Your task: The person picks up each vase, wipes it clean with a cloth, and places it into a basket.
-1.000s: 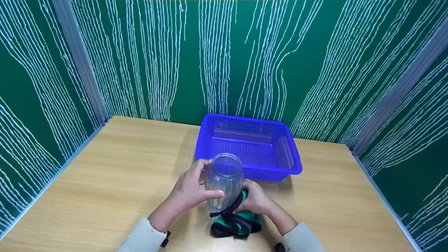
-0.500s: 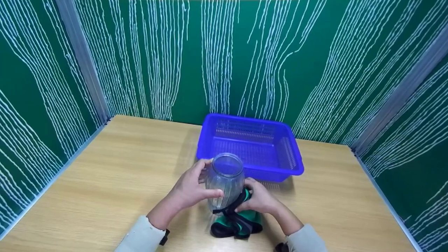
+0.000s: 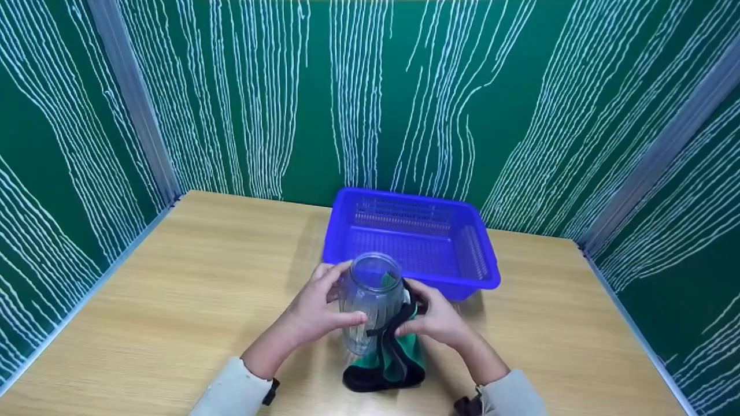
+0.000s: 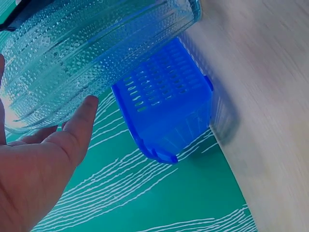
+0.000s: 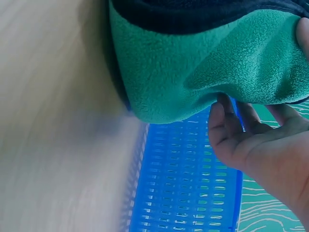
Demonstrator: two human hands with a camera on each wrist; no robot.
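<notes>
My left hand (image 3: pixel 309 309) grips a clear ribbed glass jar (image 3: pixel 361 309) from its left side, thumb across the front and fingers behind. The jar stands nearly upright with its open mouth facing up. Its textured wall (image 4: pixel 87 63) fills the upper part of the left wrist view. On the other side, my right hand (image 3: pixel 436 318) pinches a green cloth with black edging (image 3: pixel 410 346) against the jar's right wall. Folds of the cloth hang down to the table in front of the jar. The right wrist view shows its fuzzy green face (image 5: pixel 169 72), with the fingers partly hidden behind it.
Just behind the jar sits a blue plastic basket (image 3: pixel 488 277) with slotted walls. The wooden table (image 3: pixel 191 300) is bounded by green panels (image 3: pixel 312 115) with white wavy lines, joined by grey posts (image 3: pixel 133 104).
My right hand has lifted the cloth higher along the jar's right side. A green patch now shows through the jar's mouth. The left hand and jar stay almost in place.
</notes>
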